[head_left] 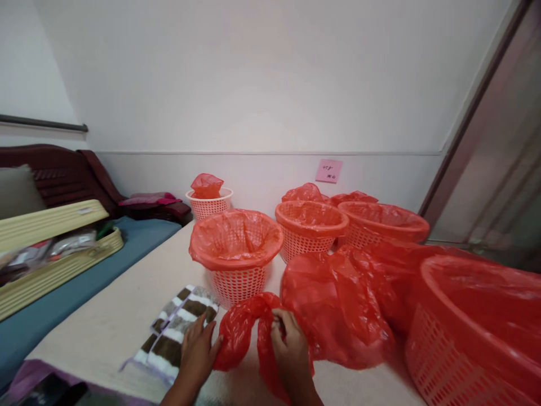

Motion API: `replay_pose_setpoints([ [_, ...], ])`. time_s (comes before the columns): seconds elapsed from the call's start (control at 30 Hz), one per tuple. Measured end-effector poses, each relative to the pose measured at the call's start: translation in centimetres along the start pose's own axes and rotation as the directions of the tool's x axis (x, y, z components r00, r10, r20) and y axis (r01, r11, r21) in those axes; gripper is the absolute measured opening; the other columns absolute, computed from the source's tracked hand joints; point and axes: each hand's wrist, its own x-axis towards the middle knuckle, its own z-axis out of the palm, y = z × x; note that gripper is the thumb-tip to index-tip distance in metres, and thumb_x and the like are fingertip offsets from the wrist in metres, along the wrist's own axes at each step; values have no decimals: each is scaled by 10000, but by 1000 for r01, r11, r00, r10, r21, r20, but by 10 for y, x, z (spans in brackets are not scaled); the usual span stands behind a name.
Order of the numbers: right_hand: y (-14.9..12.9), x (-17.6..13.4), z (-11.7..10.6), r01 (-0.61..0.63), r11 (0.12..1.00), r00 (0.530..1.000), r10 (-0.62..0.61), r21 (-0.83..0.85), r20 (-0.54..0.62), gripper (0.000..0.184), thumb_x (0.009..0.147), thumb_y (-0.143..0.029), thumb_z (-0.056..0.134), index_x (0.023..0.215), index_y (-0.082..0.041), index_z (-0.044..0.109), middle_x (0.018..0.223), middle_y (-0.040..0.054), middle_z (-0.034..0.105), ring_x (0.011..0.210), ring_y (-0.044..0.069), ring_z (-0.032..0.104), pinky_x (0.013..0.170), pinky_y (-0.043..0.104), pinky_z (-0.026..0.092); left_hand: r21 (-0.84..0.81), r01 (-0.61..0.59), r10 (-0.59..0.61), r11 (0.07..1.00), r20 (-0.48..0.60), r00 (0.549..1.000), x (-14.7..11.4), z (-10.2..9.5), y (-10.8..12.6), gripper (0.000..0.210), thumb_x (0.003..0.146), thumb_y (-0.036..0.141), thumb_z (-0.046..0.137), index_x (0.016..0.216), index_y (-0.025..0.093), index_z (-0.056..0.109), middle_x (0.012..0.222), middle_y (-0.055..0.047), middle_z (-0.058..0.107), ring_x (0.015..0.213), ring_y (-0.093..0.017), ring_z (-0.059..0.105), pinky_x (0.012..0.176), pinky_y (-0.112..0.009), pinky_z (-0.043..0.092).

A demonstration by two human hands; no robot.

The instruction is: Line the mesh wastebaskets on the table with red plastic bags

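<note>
My left hand (196,349) and my right hand (291,345) both grip a crumpled red plastic bag (243,332) low at the front of a cream surface (127,316). The left hand holds the bag's left edge, the right pinches its top fold near the middle. Just behind the bag stands a pale lattice basket (236,251) lined with a red bag. A loose heap of red bags (338,304) lies right of my right hand. A brown and white striped cloth (177,321) lies under and left of my left hand.
Several more lined baskets stand behind and to the right, one large at the right edge (477,327). A small basket (209,203) sits by the wall. A yellow open case (54,248) rests on a blue mattress (63,293) at left. A pink note (328,170) is stuck to the wall.
</note>
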Motion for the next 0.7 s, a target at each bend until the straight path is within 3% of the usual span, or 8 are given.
replay_pose_setpoints([
  [0.1, 14, 1, 8, -74, 985, 992, 88, -155, 87, 278, 763, -191, 443, 933, -153, 660, 979, 134, 686, 931, 254, 644, 867, 377, 474, -286, 43, -65, 957, -66, 996, 6, -7, 7, 444, 624, 429, 664, 957, 141, 721, 1421, -203, 478, 1371, -395, 336, 1152, -563, 111],
  [0.17, 19, 2, 12, -69, 983, 987, 91, -171, 129, 245, 727, -181, 465, 866, -157, 666, 925, 130, 698, 896, 261, 657, 839, 377, 487, -392, 57, -94, 918, -78, 992, 7, -19, 16, 440, 628, 473, 662, 909, 138, 711, 1296, -207, 582, 1290, -398, 442, 1127, -555, 219],
  [0.27, 14, 3, 13, 8, 999, 988, -1, -46, 151, 191, 754, -208, 455, 790, -180, 641, 752, 69, 678, 695, 211, 640, 672, 318, 504, -593, 79, -149, 801, -70, 986, 8, -47, 40, 428, 727, 546, 589, 904, 166, 676, 1038, -139, 700, 1082, -335, 612, 1010, -493, 419],
  [0.37, 1, 4, 5, 92, 993, 995, -94, 71, 26, 229, 830, -264, 436, 893, -188, 642, 787, 51, 676, 688, 190, 633, 659, 301, 506, -785, 99, -212, 611, -42, 976, 15, -83, 71, 388, 816, 536, 522, 945, 186, 629, 1019, -100, 705, 998, -262, 665, 893, -406, 517],
  [0.5, -4, 5, -9, 149, 988, 968, -135, 51, -212, 230, 862, -308, 461, 966, -194, 631, 894, 68, 679, 833, 208, 646, 761, 326, 505, -926, 88, -215, 368, 7, 977, 32, -123, 110, 216, 856, 389, 564, 921, 185, 598, 959, -51, 690, 894, -163, 682, 802, -289, 548],
  [0.7, 9, 9, -21, 136, 989, 901, -145, -51, -409, 261, 882, -337, 439, 996, -180, 615, 969, 93, 641, 939, 239, 602, 858, 382, 461, -976, 147, -222, 161, 109, 969, 53, -145, 138, 97, 885, 221, 562, 855, 149, 620, 761, -14, 658, 662, -99, 660, 686, -244, 583],
])
